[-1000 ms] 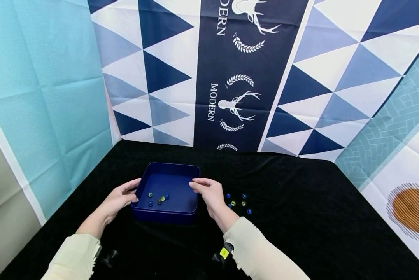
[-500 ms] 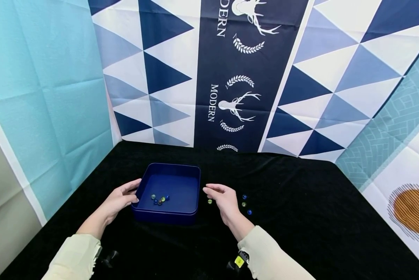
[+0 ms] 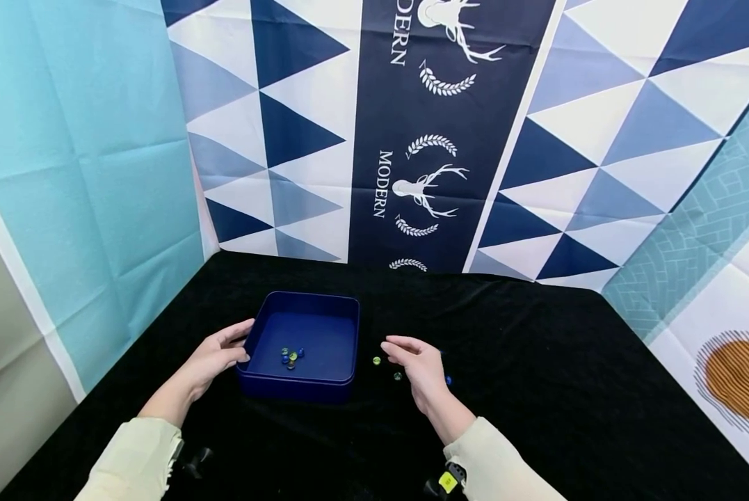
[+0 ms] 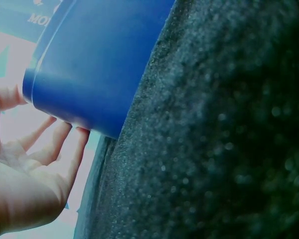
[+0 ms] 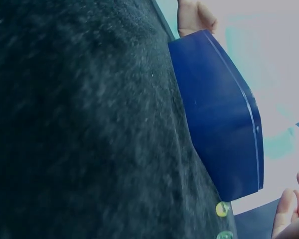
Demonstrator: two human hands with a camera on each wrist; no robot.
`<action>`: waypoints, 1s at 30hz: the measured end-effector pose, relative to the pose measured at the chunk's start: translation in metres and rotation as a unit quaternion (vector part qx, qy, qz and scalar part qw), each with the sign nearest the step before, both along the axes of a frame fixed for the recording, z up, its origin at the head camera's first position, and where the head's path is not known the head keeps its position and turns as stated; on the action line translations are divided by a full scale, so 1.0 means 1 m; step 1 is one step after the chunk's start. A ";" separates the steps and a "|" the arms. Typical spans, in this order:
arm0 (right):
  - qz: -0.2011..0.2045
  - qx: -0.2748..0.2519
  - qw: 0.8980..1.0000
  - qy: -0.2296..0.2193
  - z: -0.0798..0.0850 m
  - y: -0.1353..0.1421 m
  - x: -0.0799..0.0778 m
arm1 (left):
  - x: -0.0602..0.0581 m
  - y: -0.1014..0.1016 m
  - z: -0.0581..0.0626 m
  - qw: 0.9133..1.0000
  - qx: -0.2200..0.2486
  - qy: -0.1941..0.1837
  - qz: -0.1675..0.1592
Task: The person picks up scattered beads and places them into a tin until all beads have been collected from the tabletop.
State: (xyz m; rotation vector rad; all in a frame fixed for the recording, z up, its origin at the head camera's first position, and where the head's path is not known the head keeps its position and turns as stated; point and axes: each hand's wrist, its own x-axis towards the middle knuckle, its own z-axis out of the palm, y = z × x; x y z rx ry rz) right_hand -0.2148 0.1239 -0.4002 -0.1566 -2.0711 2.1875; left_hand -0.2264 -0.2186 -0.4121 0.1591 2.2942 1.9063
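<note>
A square dark blue box point(image 3: 336, 334) without a lid stands on black cloth, several glass marbles point(image 3: 293, 356) on its floor. My left hand point(image 3: 214, 358) grips its left side. In the left wrist view, thumb and fingertips of the left hand point(image 4: 37, 159) touch the box's corner point(image 4: 84, 84). To the right of the box, low over the cloth, is my right hand point(image 3: 421, 369), fingers loosely bent. The right wrist view catches only its fingertips point(image 5: 291, 204), with no marble visible between them. Left of it lie a yellow-green marble point(image 3: 377, 360) and a greenish clear marble point(image 3: 398, 376).
A blue marble point(image 3: 449, 380) lies just right of my right wrist; another behind that hand is mostly hidden. Black cloth point(image 3: 537, 362) covers the table. A patterned hanging point(image 3: 305, 174) stands behind it, and a light-blue sheet point(image 3: 99, 174) at the left.
My right hand has left the box's right rim and moved right. The yellow-green and greenish marbles now lie closer to the box. Marbles inside have rolled together. The left hand stays.
</note>
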 end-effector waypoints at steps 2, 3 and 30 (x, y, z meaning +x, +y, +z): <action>-0.004 -0.003 1.000 -0.003 0.000 0.004 0.001 | -0.001 0.000 0.000 1.000 0.002 -0.002 0.000; -0.006 -0.004 1.000 -0.007 -0.001 0.007 0.001 | -0.001 0.000 0.000 1.000 0.001 -0.004 0.001; -0.025 -0.036 0.998 -0.035 -0.004 0.078 0.025 | 0.000 0.003 0.000 1.000 0.002 -0.006 0.004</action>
